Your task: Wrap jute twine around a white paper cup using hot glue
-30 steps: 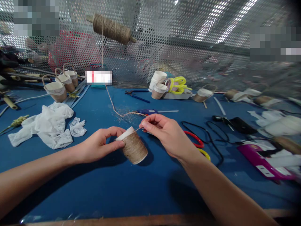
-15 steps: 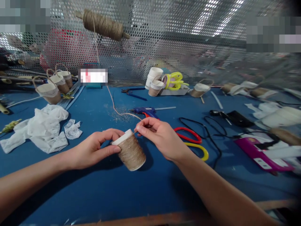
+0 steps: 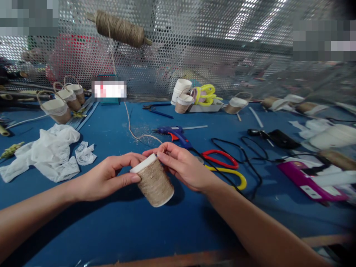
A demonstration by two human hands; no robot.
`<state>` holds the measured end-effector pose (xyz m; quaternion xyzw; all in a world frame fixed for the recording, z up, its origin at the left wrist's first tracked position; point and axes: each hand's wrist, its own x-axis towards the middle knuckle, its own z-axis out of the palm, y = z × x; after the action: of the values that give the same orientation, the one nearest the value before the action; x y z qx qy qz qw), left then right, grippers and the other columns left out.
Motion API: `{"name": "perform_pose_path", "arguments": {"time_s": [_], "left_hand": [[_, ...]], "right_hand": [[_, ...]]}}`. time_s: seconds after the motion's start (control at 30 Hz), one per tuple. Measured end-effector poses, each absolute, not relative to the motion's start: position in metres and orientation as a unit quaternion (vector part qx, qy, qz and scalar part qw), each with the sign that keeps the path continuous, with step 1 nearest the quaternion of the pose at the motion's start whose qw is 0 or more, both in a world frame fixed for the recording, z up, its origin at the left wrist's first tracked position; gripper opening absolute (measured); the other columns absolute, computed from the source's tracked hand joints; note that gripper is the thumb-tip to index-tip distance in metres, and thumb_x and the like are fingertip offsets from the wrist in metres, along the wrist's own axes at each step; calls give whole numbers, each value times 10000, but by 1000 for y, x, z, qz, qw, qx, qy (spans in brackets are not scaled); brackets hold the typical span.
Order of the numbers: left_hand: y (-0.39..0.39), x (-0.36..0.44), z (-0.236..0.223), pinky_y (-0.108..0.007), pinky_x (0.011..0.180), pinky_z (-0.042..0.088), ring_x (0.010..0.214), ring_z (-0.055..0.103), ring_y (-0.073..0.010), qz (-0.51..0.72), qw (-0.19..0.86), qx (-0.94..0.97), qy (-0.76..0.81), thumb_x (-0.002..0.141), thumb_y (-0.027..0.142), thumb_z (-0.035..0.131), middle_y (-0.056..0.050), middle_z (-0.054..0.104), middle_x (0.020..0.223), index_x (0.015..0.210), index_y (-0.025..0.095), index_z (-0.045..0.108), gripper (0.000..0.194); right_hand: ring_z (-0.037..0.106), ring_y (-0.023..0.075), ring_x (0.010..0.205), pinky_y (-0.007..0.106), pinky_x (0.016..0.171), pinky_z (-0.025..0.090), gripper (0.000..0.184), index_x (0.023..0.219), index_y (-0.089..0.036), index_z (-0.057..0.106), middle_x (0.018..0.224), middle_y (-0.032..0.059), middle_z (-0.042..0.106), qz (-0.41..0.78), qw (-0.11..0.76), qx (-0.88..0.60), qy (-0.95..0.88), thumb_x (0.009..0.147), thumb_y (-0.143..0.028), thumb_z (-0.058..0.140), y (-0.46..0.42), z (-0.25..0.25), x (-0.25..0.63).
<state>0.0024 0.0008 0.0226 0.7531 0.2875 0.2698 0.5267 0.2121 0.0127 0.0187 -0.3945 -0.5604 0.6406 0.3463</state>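
A white paper cup wrapped in brown twine (image 3: 156, 181) is tilted above the blue table, its bare white rim toward the upper left. My left hand (image 3: 111, 176) grips it at that rim, thumb outside and fingers behind or inside the opening. Pinched at the rim's right side, my right hand (image 3: 182, 165) holds the twine (image 3: 128, 120), which trails back across the table and up to a large twine spool (image 3: 119, 29). Just beyond the right hand lies a blue glue gun (image 3: 174, 134) with a red trigger. Fingertips of the right hand partly hide behind the cup.
White lace cloth (image 3: 52, 152) and several small handled buckets (image 3: 57, 110) are at left. Blue pliers (image 3: 158, 110), stacked white cups (image 3: 181, 90) and yellow tubing (image 3: 205, 94) stand at the back. Scissors with red and yellow handles (image 3: 222, 158), black cables and a purple power strip (image 3: 308, 181) lie right.
My right hand has come in closer to the cup's rim with the twine. The left hand keeps its hold on the cup, and the view has shifted slightly rightward.
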Motion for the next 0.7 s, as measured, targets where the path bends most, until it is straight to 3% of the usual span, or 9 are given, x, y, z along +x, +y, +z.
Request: {"name": "perform_pose_path", "arguments": {"time_s": [0.13, 0.37, 0.7], "left_hand": [[2, 2, 25, -340, 911, 405, 1025, 543, -210, 268, 530, 750, 290, 851, 186, 492, -105, 593, 1125, 856, 140, 562, 83], [5, 2, 23, -333, 893, 410, 1016, 540, -213, 268, 520, 751, 307, 810, 218, 556, -94, 621, 1040, 926, 125, 566, 149], [6, 4, 20, -364, 844, 432, 948, 561, -224, 267, 546, 725, 323, 823, 273, 512, -116, 623, 1026, 915, 96, 574, 209]], "right_hand": [[544, 85, 691, 218, 583, 428, 165, 753, -198, 457, 943, 33, 636, 637, 353, -392, -563, 816, -316, 554, 13, 17, 214], [553, 84, 771, 218, 659, 452, 180, 752, -193, 452, 960, 18, 601, 627, 359, -401, -562, 822, -325, 552, 15, 18, 215], [565, 135, 856, 308, 786, 461, 128, 783, -210, 447, 973, 50, 598, 487, 361, -413, -680, 849, -310, 495, 12, 16, 212]]}}
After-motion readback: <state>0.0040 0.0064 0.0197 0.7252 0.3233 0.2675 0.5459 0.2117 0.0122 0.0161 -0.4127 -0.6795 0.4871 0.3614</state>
